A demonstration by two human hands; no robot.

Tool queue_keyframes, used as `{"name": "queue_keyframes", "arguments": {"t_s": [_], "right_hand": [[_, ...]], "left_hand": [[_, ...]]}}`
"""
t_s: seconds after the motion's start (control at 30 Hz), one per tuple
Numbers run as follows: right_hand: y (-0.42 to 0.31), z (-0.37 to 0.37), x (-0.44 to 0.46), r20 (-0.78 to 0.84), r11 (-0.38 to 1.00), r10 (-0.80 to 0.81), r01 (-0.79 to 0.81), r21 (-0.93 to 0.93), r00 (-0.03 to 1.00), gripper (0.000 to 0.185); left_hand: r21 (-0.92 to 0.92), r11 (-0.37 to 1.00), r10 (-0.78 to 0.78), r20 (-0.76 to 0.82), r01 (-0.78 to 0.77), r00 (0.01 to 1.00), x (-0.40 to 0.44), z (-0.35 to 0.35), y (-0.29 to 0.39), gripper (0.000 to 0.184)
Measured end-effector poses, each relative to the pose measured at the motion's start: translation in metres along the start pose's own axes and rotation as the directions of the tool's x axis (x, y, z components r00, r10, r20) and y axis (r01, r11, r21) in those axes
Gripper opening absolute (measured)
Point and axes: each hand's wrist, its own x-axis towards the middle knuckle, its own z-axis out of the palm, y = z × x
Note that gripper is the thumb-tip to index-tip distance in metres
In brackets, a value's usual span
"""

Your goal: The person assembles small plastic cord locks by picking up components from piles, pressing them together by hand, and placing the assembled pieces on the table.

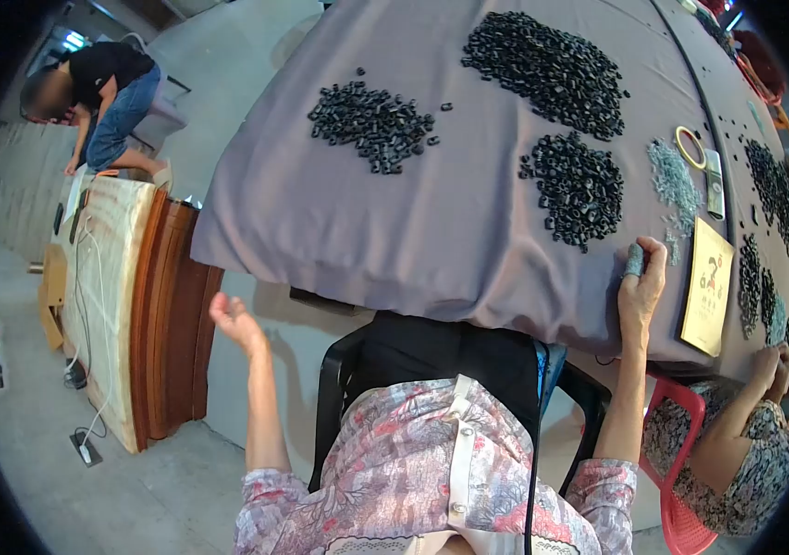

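The cloth (394,222) is showing plain greyish purple, the small pieces (542,74) are looking black, and the booklet (707,301) is showing yellow. The shirt (404,453) is displaying a pink, white and grey leafy print.

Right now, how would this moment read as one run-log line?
left hand: off purple-grey tablecloth, nothing visible in it | right hand: over tablecloth beside yellow booklet, grip unclear | black pieces: loose piles on tablecloth

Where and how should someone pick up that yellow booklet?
Probably by its long left edge, coming from the left: the booklet looks thin and flat, and that edge faces the right hand, with bare cloth between.
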Motion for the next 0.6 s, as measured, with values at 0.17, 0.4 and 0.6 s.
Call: {"name": "queue_keyframes", "arguments": {"t_s": [0.17, 0.4, 0.6], "right_hand": [[-0.006, 0.000, 0.000, 0.014, 0.998, 0.040, -0.040, 0.046, 0.999, 0.039], [-0.007, -0.002, 0.001, 0.040, 0.995, -0.027, 0.023, 0.100, 0.999, 0.031], [-0.009, -0.002, 0.003, 0.003, 0.992, -0.050, 0.049, 0.114, 0.999, 0.030]], "left_hand": [[-0.050, 0.886, 0.463, 0.136, -0.461, 0.876, -0.015, 0.020, 0.128, 0.024], [-0.366, 0.569, 0.805, 0.430, -0.737, 0.408, -0.077, 0.120, 0.218, 0.012], [-0.347, 0.471, 0.833, 0.478, -0.811, 0.280, -0.082, 0.202, 0.248, 0.008]]}}
